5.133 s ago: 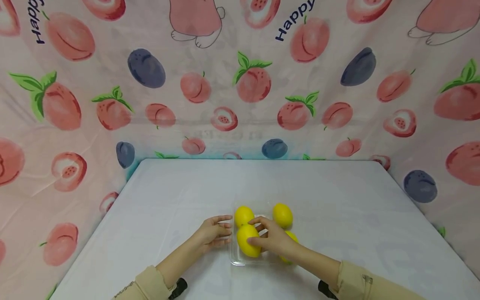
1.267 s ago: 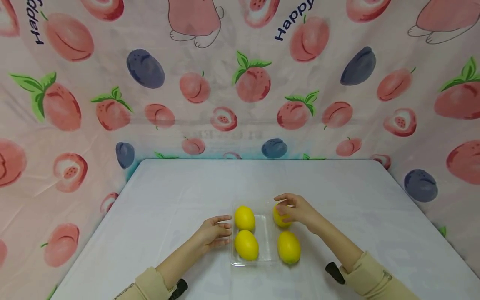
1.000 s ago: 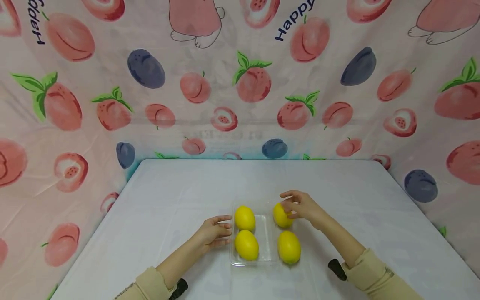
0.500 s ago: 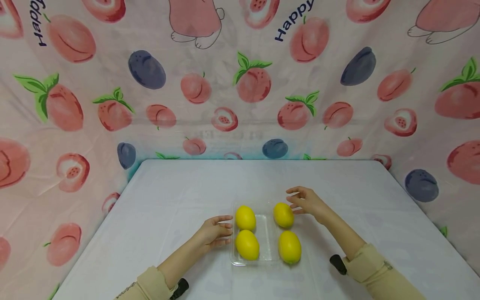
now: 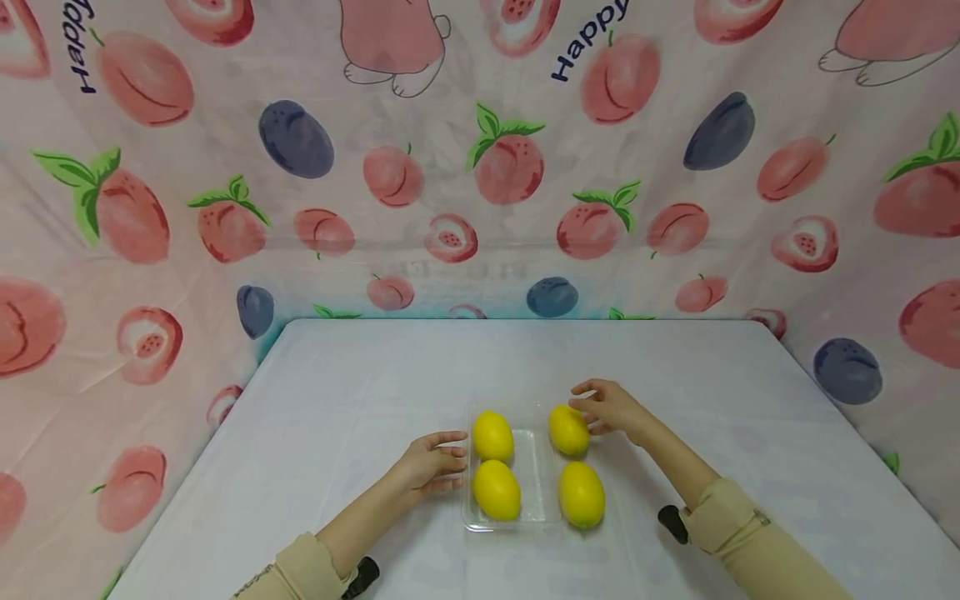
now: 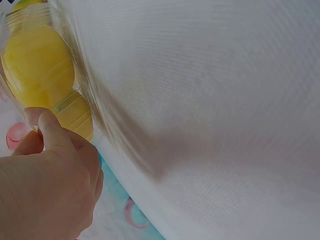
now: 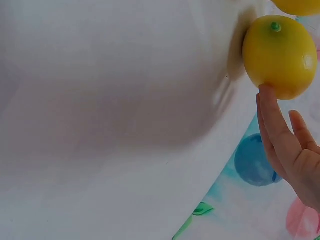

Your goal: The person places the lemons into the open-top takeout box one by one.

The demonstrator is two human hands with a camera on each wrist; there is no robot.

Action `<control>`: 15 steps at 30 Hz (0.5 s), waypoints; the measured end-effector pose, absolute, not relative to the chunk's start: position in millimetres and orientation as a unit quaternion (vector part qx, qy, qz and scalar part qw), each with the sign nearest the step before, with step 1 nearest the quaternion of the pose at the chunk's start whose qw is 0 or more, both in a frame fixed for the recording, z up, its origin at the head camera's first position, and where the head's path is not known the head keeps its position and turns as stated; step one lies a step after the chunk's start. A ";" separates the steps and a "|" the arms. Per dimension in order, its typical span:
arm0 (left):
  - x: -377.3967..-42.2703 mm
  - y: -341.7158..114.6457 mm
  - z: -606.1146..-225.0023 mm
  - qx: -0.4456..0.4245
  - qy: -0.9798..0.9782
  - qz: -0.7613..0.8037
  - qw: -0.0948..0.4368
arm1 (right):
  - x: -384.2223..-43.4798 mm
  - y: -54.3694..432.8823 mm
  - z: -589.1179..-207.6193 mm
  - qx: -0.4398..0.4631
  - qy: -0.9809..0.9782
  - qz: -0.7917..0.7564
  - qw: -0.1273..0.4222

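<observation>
Two yellow lemons lie in the left half of a clear plastic tray (image 5: 535, 492), a far one (image 5: 492, 437) and a near one (image 5: 497, 491). To the tray's right are two more, a far right lemon (image 5: 568, 431) and a near right lemon (image 5: 582, 495). My left hand (image 5: 429, 463) has its fingers extended against the tray's left side; in the left wrist view its thumb and fingertips meet the clear wall. My right hand (image 5: 611, 408) is beside the far right lemon, fingers spread and loosely bent, gripping nothing. In the right wrist view its fingertips overlap a lemon (image 7: 280, 57).
A white cloth covers the table (image 5: 360, 375). Behind and at both sides hangs a pink curtain (image 5: 450, 167) printed with peaches and plums. Dark wrist devices show below both beige sleeves (image 5: 750, 533).
The near left lemon, held by my right hand at first, now lies in the tray. That hand has moved to the far right lemon, drawing slightly right of it. My left hand stays put.
</observation>
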State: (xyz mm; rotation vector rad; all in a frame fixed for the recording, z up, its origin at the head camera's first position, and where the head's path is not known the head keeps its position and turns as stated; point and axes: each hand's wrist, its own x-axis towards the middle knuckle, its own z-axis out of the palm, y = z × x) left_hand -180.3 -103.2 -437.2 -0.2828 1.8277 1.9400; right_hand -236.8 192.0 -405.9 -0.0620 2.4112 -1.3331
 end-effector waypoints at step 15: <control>-181.2 -102.1 -438.5 -0.099 0.666 0.703 0.228 | -233.7 190.1 -412.3 -0.041 0.863 -0.442 0.243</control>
